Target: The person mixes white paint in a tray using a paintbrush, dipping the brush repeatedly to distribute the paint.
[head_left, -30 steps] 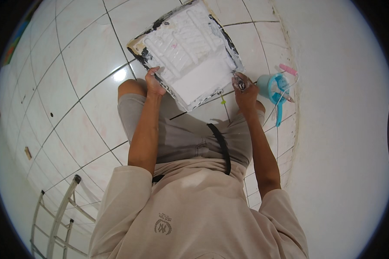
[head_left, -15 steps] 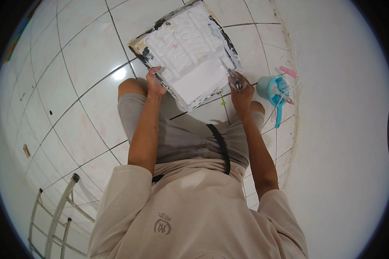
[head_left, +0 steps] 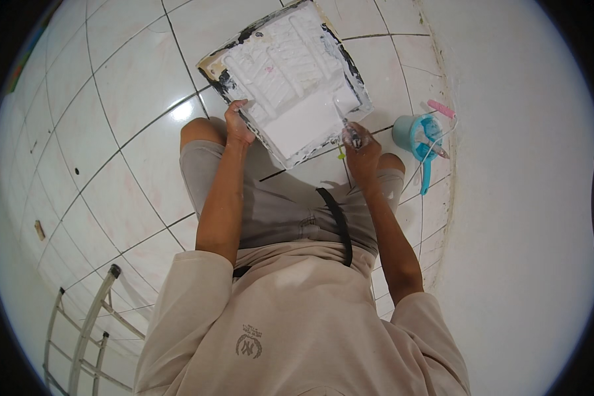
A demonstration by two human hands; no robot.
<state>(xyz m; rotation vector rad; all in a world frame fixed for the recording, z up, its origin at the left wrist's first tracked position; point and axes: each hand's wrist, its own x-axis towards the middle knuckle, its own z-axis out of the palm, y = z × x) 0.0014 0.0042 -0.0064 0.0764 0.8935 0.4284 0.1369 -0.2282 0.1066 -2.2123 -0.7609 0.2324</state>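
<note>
Gripping the paint tray's (head_left: 290, 72) near edge, left-hand fingers (head_left: 236, 113).

Tiled room (head_left: 112, 132) under painting: paint tray (head_left: 290, 79)

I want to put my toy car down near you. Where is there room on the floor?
The tiles left of the paint tray and the left hand are bare, out towards the metal rack. It is crowded on the right: the right hand holds a brush at the tray, with the blue cup against the wall.
</note>
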